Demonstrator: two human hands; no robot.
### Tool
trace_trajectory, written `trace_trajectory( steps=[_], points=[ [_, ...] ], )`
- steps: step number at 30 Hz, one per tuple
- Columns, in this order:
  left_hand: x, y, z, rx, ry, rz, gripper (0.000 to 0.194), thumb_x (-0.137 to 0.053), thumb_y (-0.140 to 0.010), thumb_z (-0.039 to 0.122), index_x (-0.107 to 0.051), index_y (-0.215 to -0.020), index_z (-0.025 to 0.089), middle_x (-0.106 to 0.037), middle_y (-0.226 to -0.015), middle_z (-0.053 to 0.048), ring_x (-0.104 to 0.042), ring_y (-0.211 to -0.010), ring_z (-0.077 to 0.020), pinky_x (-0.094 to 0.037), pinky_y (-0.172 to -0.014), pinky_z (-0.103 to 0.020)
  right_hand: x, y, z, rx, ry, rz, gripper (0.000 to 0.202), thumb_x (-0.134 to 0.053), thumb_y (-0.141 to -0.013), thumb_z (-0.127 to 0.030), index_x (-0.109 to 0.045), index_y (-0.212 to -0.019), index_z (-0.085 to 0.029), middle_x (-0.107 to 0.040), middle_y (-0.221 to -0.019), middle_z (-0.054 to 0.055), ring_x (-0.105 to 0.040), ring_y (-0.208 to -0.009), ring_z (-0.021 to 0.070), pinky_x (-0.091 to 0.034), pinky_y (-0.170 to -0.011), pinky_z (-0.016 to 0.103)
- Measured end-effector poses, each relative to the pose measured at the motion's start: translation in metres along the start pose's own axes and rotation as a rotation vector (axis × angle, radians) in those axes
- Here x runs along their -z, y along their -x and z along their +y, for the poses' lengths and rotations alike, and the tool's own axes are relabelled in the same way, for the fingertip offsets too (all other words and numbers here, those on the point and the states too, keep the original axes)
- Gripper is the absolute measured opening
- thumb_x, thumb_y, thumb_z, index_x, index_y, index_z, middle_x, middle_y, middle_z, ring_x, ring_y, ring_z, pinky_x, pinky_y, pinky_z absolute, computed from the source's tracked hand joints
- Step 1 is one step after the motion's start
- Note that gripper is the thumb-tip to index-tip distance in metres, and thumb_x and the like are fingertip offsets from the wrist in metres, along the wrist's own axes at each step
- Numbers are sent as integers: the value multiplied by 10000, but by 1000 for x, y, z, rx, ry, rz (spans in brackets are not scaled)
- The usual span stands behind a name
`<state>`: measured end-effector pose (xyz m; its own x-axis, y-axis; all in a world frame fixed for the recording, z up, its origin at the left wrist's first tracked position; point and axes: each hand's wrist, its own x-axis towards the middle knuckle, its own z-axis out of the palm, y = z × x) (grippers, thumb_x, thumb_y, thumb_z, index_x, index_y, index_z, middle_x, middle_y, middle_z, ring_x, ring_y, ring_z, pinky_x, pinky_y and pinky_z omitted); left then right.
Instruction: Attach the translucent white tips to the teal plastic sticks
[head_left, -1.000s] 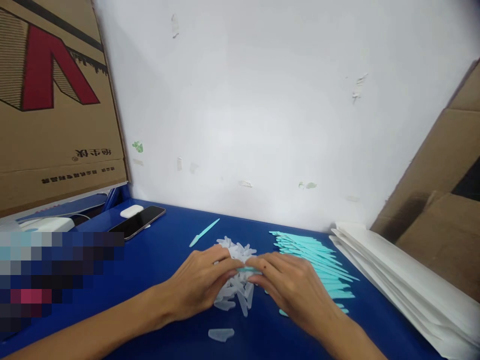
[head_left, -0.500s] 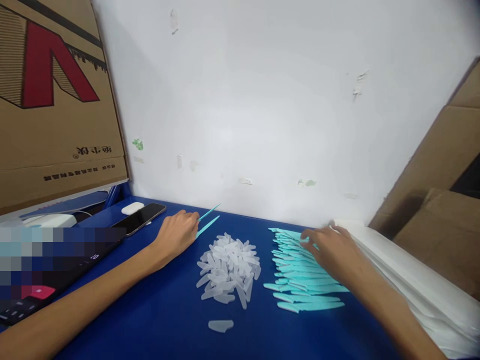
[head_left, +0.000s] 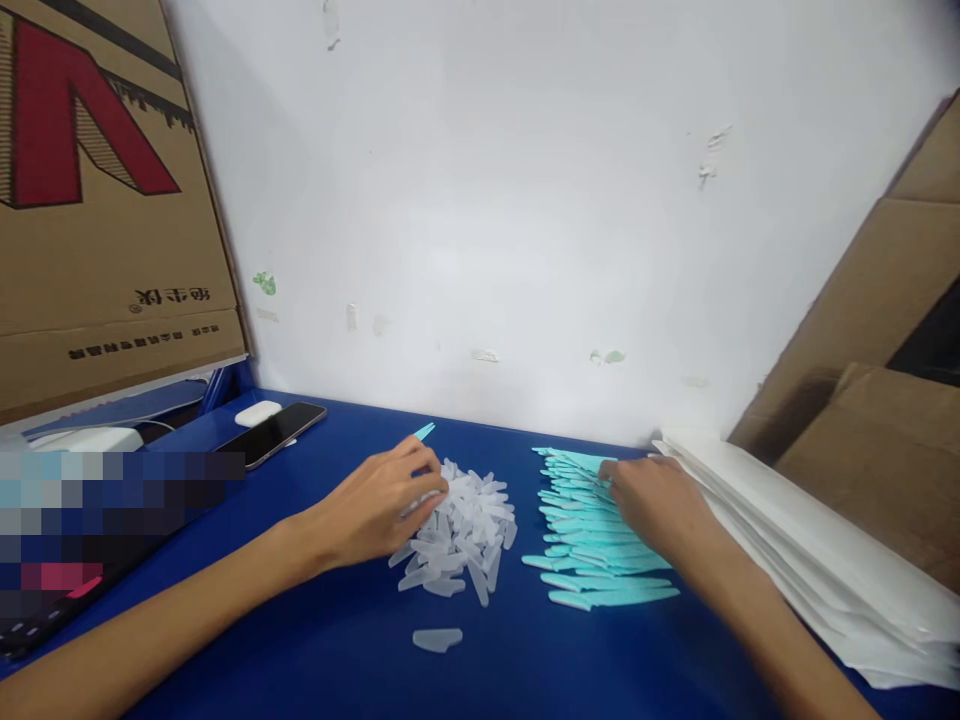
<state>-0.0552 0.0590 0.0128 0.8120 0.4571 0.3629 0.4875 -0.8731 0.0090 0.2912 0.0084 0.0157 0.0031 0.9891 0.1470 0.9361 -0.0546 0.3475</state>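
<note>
My left hand (head_left: 394,500) is closed at the upper left edge of a heap of frosted plastic blade covers (head_left: 472,535), thumb and forefinger drawn together. Slim tips of turquoise eyebrow razors (head_left: 425,432) jut out beyond its knuckles; their other ends are hidden by the hand. A single cover (head_left: 437,639) lies apart, nearer me. To the right, many turquoise eyebrow razors (head_left: 592,525) lie side by side in a loose row. My right hand (head_left: 649,495) rests over the far end of this row, its curled fingertips gripping a razor there.
A phone (head_left: 277,435) and a white case (head_left: 258,413) lie at the back left of the blue table (head_left: 315,650). White sheets (head_left: 795,540) are stacked on the right. Cardboard boxes (head_left: 112,260) flank both sides, and a white wall (head_left: 480,200) stands behind.
My left hand has moved right and nearer, onto the edge of the cover heap, and the razor tips beside it show less. My right hand stays at the row, fingers curled closer. The view shifted slightly.
</note>
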Motion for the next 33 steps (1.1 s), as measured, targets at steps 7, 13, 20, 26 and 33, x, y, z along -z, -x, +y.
trace_trajectory(
  steps=[7,13,20,26,33],
  points=[
    [19,5,24,-127,48,-170,91,-553,-892,242,-613,-936,190,-601,-944,-63,-507,-899,-228,-411,-684,-337,2,4,8,-17,-34,-16,432,-469,-854,-61,-688,-1197,-205,-766,-1041,115,-710,-962,290,-430,-869,404],
    [19,3,24,-139,-56,-255,86,-548,-902,252,-607,-884,192,-601,-860,-56,-525,-857,-232,-374,-604,-324,0,7,12,-8,-44,-64,440,-531,-854,-154,-654,-1274,-197,-766,-1019,138,-704,-951,330,-453,-810,412],
    [12,6,26,-185,-101,-190,45,-576,-926,226,-606,-919,193,-624,-895,-51,-561,-868,-217,-377,-587,-309,-6,1,16,-5,-68,-60,366,-498,-887,-128,-684,-1192,-210,-765,-963,130,-714,-909,299,-435,-744,356],
    [11,3,27,-180,-42,-89,50,-546,-953,192,-580,-990,193,-624,-848,-24,-568,-818,-188,-366,-564,-280,-13,-3,20,-11,-73,-43,331,-488,-896,-121,-703,-1136,-198,-759,-904,138,-717,-841,295,-415,-690,335],
    [-3,4,22,-157,-41,5,149,-413,-1040,229,-557,-1059,199,-618,-919,-33,-582,-779,-169,-364,-550,-261,-7,-1,27,-19,-96,-11,310,-509,-911,-104,-691,-1130,-225,-759,-990,93,-715,-891,261,-395,-668,295]
  ],
)
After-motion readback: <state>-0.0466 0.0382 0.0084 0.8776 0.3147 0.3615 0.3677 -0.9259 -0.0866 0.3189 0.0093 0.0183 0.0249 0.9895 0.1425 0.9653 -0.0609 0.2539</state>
